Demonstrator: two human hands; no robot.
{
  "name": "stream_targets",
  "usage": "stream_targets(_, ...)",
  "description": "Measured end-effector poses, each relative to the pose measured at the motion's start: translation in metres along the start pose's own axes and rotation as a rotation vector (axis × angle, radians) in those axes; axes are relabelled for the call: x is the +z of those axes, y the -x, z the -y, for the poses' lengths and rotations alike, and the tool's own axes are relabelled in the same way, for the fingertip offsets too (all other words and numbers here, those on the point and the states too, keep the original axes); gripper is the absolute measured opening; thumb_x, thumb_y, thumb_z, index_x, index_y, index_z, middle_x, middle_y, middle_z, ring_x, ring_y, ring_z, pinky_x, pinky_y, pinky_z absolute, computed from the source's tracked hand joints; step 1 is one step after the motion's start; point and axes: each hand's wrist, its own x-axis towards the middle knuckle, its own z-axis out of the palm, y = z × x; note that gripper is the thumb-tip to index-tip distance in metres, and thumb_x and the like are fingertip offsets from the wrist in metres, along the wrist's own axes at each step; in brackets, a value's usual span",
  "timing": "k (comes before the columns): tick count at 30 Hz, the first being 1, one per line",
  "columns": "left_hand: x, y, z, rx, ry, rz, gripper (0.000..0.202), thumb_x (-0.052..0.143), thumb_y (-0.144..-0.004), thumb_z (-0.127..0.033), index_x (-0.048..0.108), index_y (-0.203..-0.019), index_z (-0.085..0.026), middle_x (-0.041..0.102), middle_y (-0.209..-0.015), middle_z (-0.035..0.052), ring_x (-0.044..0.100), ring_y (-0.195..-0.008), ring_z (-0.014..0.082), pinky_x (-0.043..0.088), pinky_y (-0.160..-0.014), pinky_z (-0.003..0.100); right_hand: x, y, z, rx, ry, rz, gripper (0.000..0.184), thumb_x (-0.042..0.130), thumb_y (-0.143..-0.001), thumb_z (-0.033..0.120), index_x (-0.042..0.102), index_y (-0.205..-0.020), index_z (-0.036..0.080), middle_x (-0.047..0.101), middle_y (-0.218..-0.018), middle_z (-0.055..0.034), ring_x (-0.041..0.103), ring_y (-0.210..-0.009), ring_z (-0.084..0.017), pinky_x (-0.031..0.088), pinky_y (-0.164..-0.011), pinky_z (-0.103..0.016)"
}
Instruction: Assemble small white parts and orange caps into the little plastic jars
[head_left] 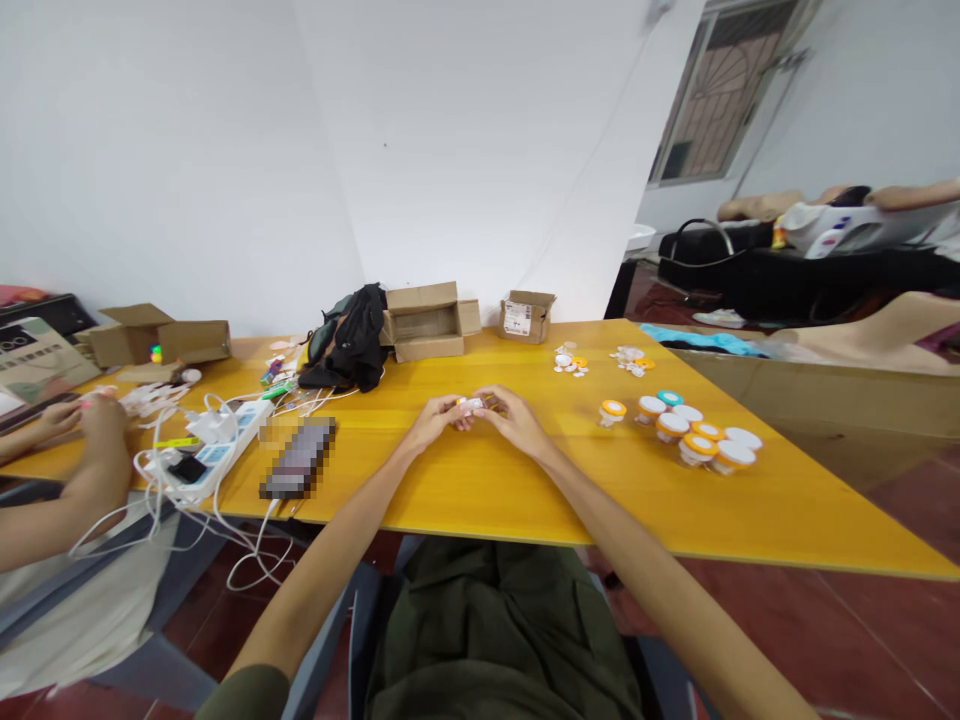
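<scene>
My left hand [436,418] and my right hand [514,418] meet over the middle of the table. Between their fingertips is a small white and clear plastic piece [471,405]; its exact kind is too small to make out. Both hands have their fingers closed around it. To the right of them a small clear cup with an orange-rimmed lid [613,412] stands alone. Farther right is a group of similar lidded cups [699,448], with orange, white and teal lids.
Loose lids and clear parts form two piles [570,362] toward the back right. Cardboard boxes [424,325] and a black bag [351,340] line the wall side. At left lie a phone [300,458], a power strip [229,450] with trailing cables, and a co-worker's arms [101,460].
</scene>
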Motion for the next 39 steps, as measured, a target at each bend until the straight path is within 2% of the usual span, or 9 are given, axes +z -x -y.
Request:
stream_targets(6, -0.0004, -0.0006, 0.0032, 0.001, 0.030, -0.016, 0.046, 0.070, -0.075, -0.061, 0.068, -0.079, -0.015, 0.066, -0.066, 0.0032, 0.062, -0.060, 0.0144, 0.048, -0.064, 0.027, 0.0016, 0.0000, -0.0004, 0.002, 0.000, -0.008, 0.019, 0.067, -0.078, 0.039, 0.069, -0.089, 0.024, 0.072, -0.087, -0.0028, 0.066, -0.080, -0.019, 0.053, -0.074, -0.031)
stream_targets(13, 0.0003, -0.0005, 0.0030, 0.044, -0.018, -0.021, 0.047, 0.069, -0.075, -0.062, 0.067, -0.077, -0.015, 0.062, -0.063, 0.0000, 0.056, -0.056, 0.0119, 0.046, -0.061, 0.026, -0.0005, 0.0033, 0.0002, 0.051, 0.132, 0.039, 0.032, 0.053, -0.088, 0.048, 0.064, -0.071, 0.022, 0.059, -0.056, 0.0024, 0.054, -0.053, -0.015, 0.045, -0.058, -0.028)
stream_targets(15, 0.0005, -0.0008, 0.0026, 0.049, -0.020, -0.021, 0.047, 0.069, -0.074, -0.062, 0.067, -0.077, -0.016, 0.061, -0.062, -0.0004, 0.056, -0.056, 0.0119, 0.046, -0.061, 0.026, 0.0003, 0.0031, -0.0008, 0.056, 0.120, 0.043, 0.031, 0.053, -0.088, 0.048, 0.063, -0.075, 0.022, 0.059, -0.057, 0.0029, 0.055, -0.054, -0.015, 0.045, -0.057, -0.027)
stream_targets(19, 0.0010, -0.0012, 0.0018, 0.049, -0.004, -0.029, 0.047, 0.069, -0.073, -0.063, 0.067, -0.076, -0.016, 0.059, -0.060, -0.0015, 0.054, -0.056, 0.0116, 0.045, -0.060, 0.025, 0.0035, 0.0024, -0.0019, 0.050, 0.041, 0.046, 0.029, 0.065, -0.079, 0.047, 0.061, -0.094, 0.022, 0.065, -0.070, 0.0027, 0.059, -0.063, -0.016, 0.047, -0.060, -0.027)
stream_targets(23, 0.0023, -0.0005, 0.0004, 0.063, 0.015, -0.021, 0.049, 0.071, -0.071, -0.064, 0.065, -0.074, -0.016, 0.057, -0.060, -0.0024, 0.051, -0.054, 0.0100, 0.042, -0.057, 0.024, 0.0016, 0.0039, 0.0010, 0.040, 0.078, 0.054, 0.025, 0.060, -0.083, 0.047, 0.059, -0.084, 0.023, 0.064, -0.068, 0.0018, 0.059, -0.062, -0.016, 0.046, -0.061, -0.028)
stream_targets(26, 0.0031, -0.0003, -0.0005, 0.063, 0.005, -0.014, 0.050, 0.070, -0.071, -0.065, 0.065, -0.074, -0.015, 0.057, -0.061, -0.0022, 0.051, -0.055, 0.0099, 0.041, -0.056, 0.024, -0.0002, 0.0048, 0.0034, 0.056, 0.164, 0.056, 0.030, 0.053, -0.087, 0.048, 0.057, -0.071, 0.023, 0.061, -0.062, 0.0013, 0.057, -0.059, -0.016, 0.044, -0.060, -0.028)
stream_targets(32, 0.0016, -0.0015, 0.0010, 0.058, -0.022, -0.014, 0.051, 0.068, -0.072, -0.066, 0.063, -0.075, -0.015, 0.054, -0.059, -0.0026, 0.049, -0.055, 0.0106, 0.039, -0.057, 0.024, 0.0029, 0.0033, 0.0047, 0.088, 0.106, 0.007, 0.028, 0.065, -0.077, 0.048, 0.059, -0.085, 0.022, 0.065, -0.069, 0.0017, 0.059, -0.062, -0.016, 0.045, -0.060, -0.027)
stream_targets(36, -0.0001, -0.0022, 0.0041, 0.047, -0.038, -0.012, 0.047, 0.067, -0.075, -0.062, 0.065, -0.079, -0.015, 0.056, -0.063, -0.0012, 0.051, -0.059, 0.0115, 0.040, -0.059, 0.025, 0.0013, 0.0038, 0.0038, 0.084, 0.172, 0.041, 0.028, 0.054, -0.086, 0.047, 0.059, -0.074, 0.023, 0.062, -0.064, 0.0013, 0.058, -0.060, -0.016, 0.045, -0.061, -0.028)
stream_targets(39, -0.0005, -0.0028, 0.0051, 0.047, -0.037, -0.013, 0.047, 0.067, -0.076, -0.061, 0.065, -0.080, -0.015, 0.056, -0.063, -0.0012, 0.052, -0.059, 0.0117, 0.041, -0.059, 0.025, 0.0015, 0.0041, 0.0029, 0.095, 0.185, 0.012, 0.026, 0.061, -0.081, 0.048, 0.061, -0.082, 0.023, 0.066, -0.071, 0.0011, 0.058, -0.060, -0.016, 0.045, -0.060, -0.028)
